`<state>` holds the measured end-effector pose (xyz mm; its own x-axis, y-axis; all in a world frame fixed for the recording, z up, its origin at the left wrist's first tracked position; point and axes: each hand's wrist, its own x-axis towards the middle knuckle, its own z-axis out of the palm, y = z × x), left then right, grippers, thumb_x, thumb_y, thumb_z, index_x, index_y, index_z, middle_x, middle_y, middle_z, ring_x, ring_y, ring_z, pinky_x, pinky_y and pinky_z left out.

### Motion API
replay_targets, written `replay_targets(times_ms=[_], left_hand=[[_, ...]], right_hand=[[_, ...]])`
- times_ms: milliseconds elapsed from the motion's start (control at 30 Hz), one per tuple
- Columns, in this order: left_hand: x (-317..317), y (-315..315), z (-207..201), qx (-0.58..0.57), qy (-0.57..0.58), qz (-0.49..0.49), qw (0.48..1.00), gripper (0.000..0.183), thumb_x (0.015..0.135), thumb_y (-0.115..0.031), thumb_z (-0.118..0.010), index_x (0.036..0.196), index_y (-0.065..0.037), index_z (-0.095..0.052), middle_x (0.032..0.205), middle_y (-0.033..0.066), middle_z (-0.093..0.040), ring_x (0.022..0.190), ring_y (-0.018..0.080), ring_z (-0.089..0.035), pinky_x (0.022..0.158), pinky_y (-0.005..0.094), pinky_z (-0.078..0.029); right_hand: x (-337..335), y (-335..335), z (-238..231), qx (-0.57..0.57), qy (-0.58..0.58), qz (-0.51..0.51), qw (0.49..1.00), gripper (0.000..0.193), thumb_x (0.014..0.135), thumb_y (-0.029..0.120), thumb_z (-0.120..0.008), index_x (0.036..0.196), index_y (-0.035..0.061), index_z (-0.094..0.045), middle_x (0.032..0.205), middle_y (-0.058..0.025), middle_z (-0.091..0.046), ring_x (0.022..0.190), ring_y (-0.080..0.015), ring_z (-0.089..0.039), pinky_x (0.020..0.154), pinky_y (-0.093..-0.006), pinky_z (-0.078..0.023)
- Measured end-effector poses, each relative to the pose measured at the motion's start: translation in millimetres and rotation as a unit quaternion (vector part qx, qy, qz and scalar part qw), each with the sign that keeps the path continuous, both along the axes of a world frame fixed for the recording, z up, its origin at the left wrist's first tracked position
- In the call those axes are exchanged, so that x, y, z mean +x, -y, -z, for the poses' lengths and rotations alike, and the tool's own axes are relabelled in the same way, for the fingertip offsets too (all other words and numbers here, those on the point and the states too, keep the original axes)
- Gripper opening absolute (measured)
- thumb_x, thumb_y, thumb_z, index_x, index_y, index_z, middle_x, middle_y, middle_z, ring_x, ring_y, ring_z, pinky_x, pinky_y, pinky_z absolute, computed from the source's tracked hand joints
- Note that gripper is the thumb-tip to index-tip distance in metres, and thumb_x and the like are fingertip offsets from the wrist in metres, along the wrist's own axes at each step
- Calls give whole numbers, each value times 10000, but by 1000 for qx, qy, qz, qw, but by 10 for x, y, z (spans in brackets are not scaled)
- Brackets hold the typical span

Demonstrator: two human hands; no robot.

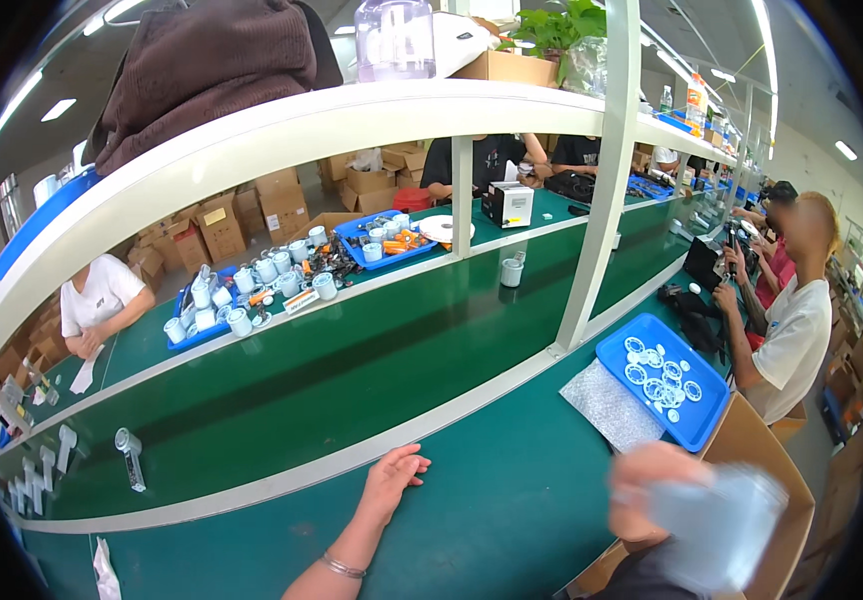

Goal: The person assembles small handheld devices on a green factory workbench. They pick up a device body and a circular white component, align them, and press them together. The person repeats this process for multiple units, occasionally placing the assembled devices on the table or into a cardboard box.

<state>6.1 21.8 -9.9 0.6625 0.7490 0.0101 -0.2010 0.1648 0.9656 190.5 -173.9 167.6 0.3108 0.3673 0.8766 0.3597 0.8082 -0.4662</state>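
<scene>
My left hand hovers over or rests on the green bench top, its fingers loosely bent and apart, with nothing in it. A metal bracelet circles that wrist. At the lower right, my right hand is smeared by motion and grips a pale blue, see-through object, too blurred to name. Both are over the open cardboard box beside the bench. Closest beyond the right hand lies a blue tray of white ring-shaped parts. A sheet of bubble wrap sticks out from under the tray.
A green conveyor belt runs past the bench, carrying a white part and a handheld-fan-shaped part. A white post and shelf stand over it. Blue trays of white cups lie across. Several people work nearby.
</scene>
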Motion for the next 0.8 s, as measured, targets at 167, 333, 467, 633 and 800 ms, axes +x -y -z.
replay_targets(times_ms=[167,333,467,633,800], left_hand=[[-14,-47,125,-60,73,33,995,344,913,-181,-538,1201,0,-489,1026,122,-609,936,171,-564,766,293,-481],[-110,-186,192,17,-44,-8,999,369,917,-167,-529,1231,8,-450,995,135,-618,907,174,-573,723,285,-501],[-43,-220,325,-26,-22,-25,999,329,911,-140,-529,1206,-3,-480,974,128,-626,864,163,-584,684,268,-491],[-61,-211,243,13,-17,-23,1000,347,931,-201,-503,1228,-36,-434,974,120,-621,831,169,-593,659,270,-512],[-140,-151,189,58,-67,-20,996,358,927,-236,-514,1217,-39,-443,1013,126,-593,877,179,-579,728,270,-496]], right_hand=[[-280,-397,398,-332,41,-19,942,325,746,167,-670,1018,22,-569,801,-78,-591,750,-161,-571,714,-298,-459],[-790,-500,284,-235,155,-178,943,345,747,164,-678,1028,35,-525,816,-133,-572,743,-275,-594,626,-382,-458],[-1184,-759,278,-244,213,-111,939,341,686,243,-687,945,54,-571,767,-159,-597,727,-315,-596,714,-381,-466],[-1177,-834,315,-95,161,-108,976,270,762,225,-646,900,31,-518,658,-118,-550,548,-271,-551,508,-372,-429],[-917,-769,368,-312,163,-137,926,375,760,259,-672,989,32,-482,781,-136,-575,700,-315,-584,622,-396,-450]])
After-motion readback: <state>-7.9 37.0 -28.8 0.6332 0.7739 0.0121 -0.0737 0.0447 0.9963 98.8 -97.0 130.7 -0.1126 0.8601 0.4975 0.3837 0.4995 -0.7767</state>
